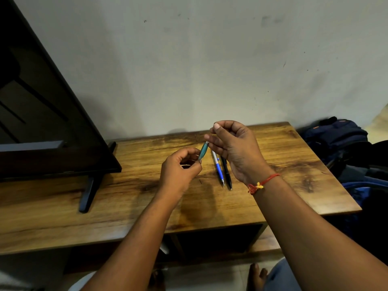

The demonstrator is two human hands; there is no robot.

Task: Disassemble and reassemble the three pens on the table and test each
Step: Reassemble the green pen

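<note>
My left hand (pixel 180 168) pinches the lower end of a teal pen barrel (pixel 203 151) and holds it tilted above the wooden table (pixel 294 160). My right hand (pixel 233 143) is raised just right of the barrel's top, fingers curled with fingertips at its upper end; whether it holds a small part is hidden. A blue-and-white pen (pixel 218 168) and a black pen (pixel 227 173) lie side by side on the table beneath my right hand, tips pointing toward me.
A black TV (pixel 42 122) stands on the table's left side, its foot (pixel 88 192) reaching toward the front edge. Dark blue bags (pixel 340 139) sit on the floor to the right. The wall runs right behind the table.
</note>
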